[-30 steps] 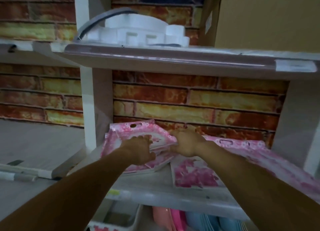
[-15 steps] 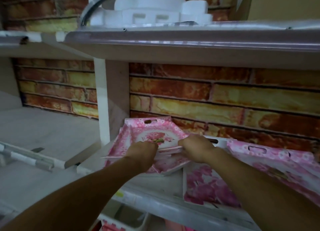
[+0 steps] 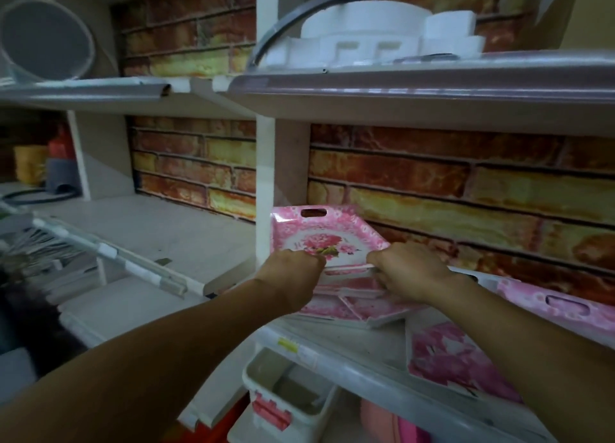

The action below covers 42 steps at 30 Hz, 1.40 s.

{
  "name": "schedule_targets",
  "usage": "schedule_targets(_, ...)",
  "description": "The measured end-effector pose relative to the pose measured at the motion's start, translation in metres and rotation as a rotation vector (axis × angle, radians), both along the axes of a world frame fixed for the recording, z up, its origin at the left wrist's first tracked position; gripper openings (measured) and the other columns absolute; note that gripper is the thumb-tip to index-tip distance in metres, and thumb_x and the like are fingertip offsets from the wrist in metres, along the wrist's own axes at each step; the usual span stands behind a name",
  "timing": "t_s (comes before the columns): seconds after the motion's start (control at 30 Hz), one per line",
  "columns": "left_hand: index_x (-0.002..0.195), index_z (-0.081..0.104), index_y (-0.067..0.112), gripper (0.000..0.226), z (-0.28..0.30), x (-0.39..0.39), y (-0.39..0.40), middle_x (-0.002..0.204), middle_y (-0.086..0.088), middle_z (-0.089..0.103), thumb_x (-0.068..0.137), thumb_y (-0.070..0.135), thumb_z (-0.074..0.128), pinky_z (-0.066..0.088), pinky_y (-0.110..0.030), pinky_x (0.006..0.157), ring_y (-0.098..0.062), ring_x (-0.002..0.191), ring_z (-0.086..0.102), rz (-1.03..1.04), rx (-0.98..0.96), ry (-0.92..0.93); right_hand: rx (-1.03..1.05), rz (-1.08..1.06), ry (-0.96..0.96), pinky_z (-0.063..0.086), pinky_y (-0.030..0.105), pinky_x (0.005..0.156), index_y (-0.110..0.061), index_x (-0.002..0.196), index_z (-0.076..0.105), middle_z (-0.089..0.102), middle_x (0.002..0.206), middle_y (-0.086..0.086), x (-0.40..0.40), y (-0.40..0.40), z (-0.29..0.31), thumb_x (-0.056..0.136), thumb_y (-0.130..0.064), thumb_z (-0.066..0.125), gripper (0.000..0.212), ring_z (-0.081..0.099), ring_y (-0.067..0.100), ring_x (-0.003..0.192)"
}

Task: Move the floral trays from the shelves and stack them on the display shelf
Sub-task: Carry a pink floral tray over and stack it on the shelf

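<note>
Both hands close on the near rim of a pink floral tray [image 3: 319,239] on the display shelf [image 3: 349,359]: the left hand [image 3: 293,273] grips its left end, the right hand [image 3: 409,273] its right. The tray tilts up, its slotted handle end leaning away toward the brick wall [image 3: 466,183], its long axis running away from the person, atop a stack of trays [image 3: 352,306]. Another floral tray [image 3: 562,306] lies to the right. Against half a second ago, the tray stands steeper and the view has swung left.
</note>
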State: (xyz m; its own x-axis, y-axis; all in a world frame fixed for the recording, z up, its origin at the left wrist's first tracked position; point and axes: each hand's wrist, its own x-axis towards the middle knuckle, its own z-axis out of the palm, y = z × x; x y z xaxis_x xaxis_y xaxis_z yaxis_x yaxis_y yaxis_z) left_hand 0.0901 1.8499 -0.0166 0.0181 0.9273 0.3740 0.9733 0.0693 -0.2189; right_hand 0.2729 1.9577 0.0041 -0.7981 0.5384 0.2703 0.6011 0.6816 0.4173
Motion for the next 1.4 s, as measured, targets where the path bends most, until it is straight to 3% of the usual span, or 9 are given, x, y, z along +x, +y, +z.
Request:
schedule_targets(0.13, 0.116, 0.056, 0.018, 0.023, 0.001, -0.019, -0.037, 0.110, -0.009, 0.065, 0.094, 0.019, 0.049, 0.049, -0.034, 0.077, -0.029, 0.095, 0.063, 0.022, 0.010, -0.003, 0.026, 0.031, 0.006, 0.032, 0.032, 0.059, -0.026, 0.095, 0.055, 0.065, 0.097, 0.008, -0.022, -0.027, 0.000, 0.090, -0.025, 0.053, 0.006, 0.061, 0.032, 0.087)
schedule_targets(0.33, 0.114, 0.056, 0.018, 0.021, -0.003, -0.092, -0.141, 0.109, -0.008, 0.064, 0.094, 0.024, 0.052, 0.039, -0.032, 0.069, -0.028, 0.095, 0.062, 0.136, 0.001, -0.001, 0.004, 0.176, 0.026, 0.040, 0.033, 0.059, -0.022, 0.093, 0.059, 0.066, 0.093, 0.008, -0.109, -0.114, -0.004, 0.088, -0.026, 0.054, 0.008, 0.061, 0.031, 0.084)
schedule_targets(0.43, 0.114, 0.055, 0.017, 0.020, -0.007, -0.134, -0.200, 0.110, -0.010, 0.063, 0.096, 0.022, 0.049, 0.044, -0.034, 0.072, -0.030, 0.096, 0.062, 0.209, -0.007, -0.016, -0.034, 0.261, 0.035, 0.035, 0.032, 0.058, -0.024, 0.087, 0.055, 0.066, 0.093, 0.009, -0.163, -0.162, -0.009, 0.087, -0.023, 0.053, 0.003, 0.060, 0.030, 0.083)
schedule_targets(0.53, 0.113, 0.054, 0.018, 0.019, -0.015, -0.174, -0.251, 0.111, -0.010, 0.063, 0.095, 0.021, 0.048, 0.041, -0.033, 0.069, -0.032, 0.096, 0.062, 0.299, -0.023, -0.022, -0.039, 0.340, 0.038, 0.036, 0.031, 0.060, -0.024, 0.095, 0.059, 0.066, 0.095, 0.008, -0.212, -0.204, -0.015, 0.093, -0.029, 0.050, 0.010, 0.062, 0.030, 0.085)
schedule_targets(0.63, 0.113, 0.053, 0.018, 0.019, -0.019, -0.208, -0.294, 0.110, -0.011, 0.062, 0.095, 0.019, 0.048, 0.036, -0.033, 0.066, -0.033, 0.096, 0.061, 0.375, -0.048, -0.018, -0.057, 0.404, 0.057, 0.038, 0.031, 0.058, -0.024, 0.095, 0.061, 0.065, 0.091, 0.005, -0.258, -0.234, -0.024, 0.092, -0.030, 0.051, 0.012, 0.059, 0.026, 0.077)
schedule_targets(0.77, 0.111, 0.053, 0.019, 0.019, -0.021, -0.250, -0.337, 0.106, -0.008, 0.063, 0.093, 0.017, 0.049, 0.037, -0.033, 0.065, -0.032, 0.093, 0.062, 0.449, -0.048, -0.013, -0.070, 0.470, 0.058, 0.030, 0.030, 0.054, -0.025, 0.092, 0.059, 0.064, 0.088, 0.003, -0.316, -0.261, -0.032, 0.091, -0.025, 0.053, 0.006, 0.049, 0.023, 0.068)
schedule_targets(1.03, 0.116, 0.053, 0.021, 0.025, -0.022, -0.327, -0.372, 0.108, -0.006, 0.064, 0.091, 0.019, 0.053, 0.037, -0.031, 0.067, -0.028, 0.095, 0.062, 0.582, -0.013, -0.012, -0.059, 0.577, 0.042, 0.029, 0.030, 0.056, -0.025, 0.095, 0.059, 0.063, 0.090, 0.004, -0.422, -0.283, -0.030, 0.092, -0.016, 0.051, 0.012, 0.045, 0.023, 0.067)
schedule_targets(1.2, 0.116, 0.053, 0.019, 0.022, -0.019, -0.382, -0.366, 0.109, -0.007, 0.063, 0.094, 0.020, 0.048, 0.036, -0.031, 0.068, -0.029, 0.096, 0.062, 0.647, -0.033, 0.006, -0.090, 0.651, 0.045, 0.035, 0.032, 0.058, -0.023, 0.094, 0.058, 0.064, 0.091, 0.007, -0.487, -0.274, -0.033, 0.092, -0.015, 0.051, 0.011, 0.057, 0.029, 0.077)
schedule_targets(1.4, 0.117, 0.052, 0.020, 0.022, -0.018, -0.444, -0.347, 0.109, -0.007, 0.064, 0.096, 0.025, 0.047, 0.034, -0.032, 0.064, -0.029, 0.095, 0.062, 0.722, -0.022, 0.033, -0.092, 0.726, 0.062, 0.032, 0.030, 0.058, -0.024, 0.097, 0.060, 0.065, 0.095, 0.006, -0.565, -0.249, -0.031, 0.091, -0.016, 0.052, 0.012, 0.057, 0.028, 0.079)
